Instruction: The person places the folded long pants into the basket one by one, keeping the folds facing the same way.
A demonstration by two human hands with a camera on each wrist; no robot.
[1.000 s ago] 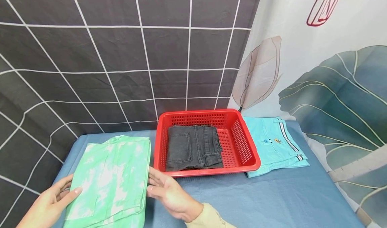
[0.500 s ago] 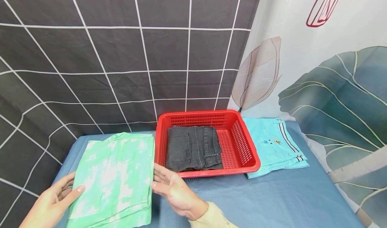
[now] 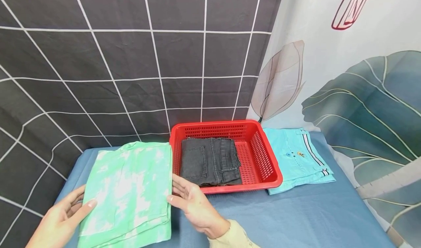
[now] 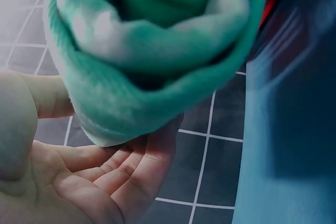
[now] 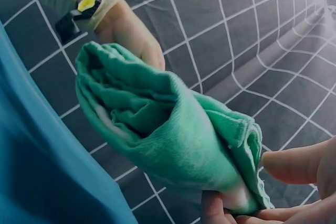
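Observation:
A folded green-and-white mottled garment (image 3: 128,193) is held between both hands, low over the blue tabletop (image 3: 296,218) at the left. My left hand (image 3: 83,206) grips its left edge, thumb on top and fingers underneath. My right hand (image 3: 174,194) grips its right edge beside the red basket (image 3: 263,153). In the left wrist view the garment (image 4: 157,51) rests over the left hand's fingers (image 4: 131,171). In the right wrist view my right hand (image 5: 252,192) pinches a corner of the garment (image 5: 173,135), with the left hand (image 5: 131,30) at the far end.
Folded dark grey jeans (image 3: 208,162) lie in the red basket. Folded turquoise shorts (image 3: 296,156) lie on the table to the right of it. A dark grid-patterned curtain (image 3: 131,58) and a leaf-print curtain (image 3: 355,94) hang close behind.
Both hands have carried the green garment a little to the right and away from me, so its right edge now lies next to the red basket's front left corner.

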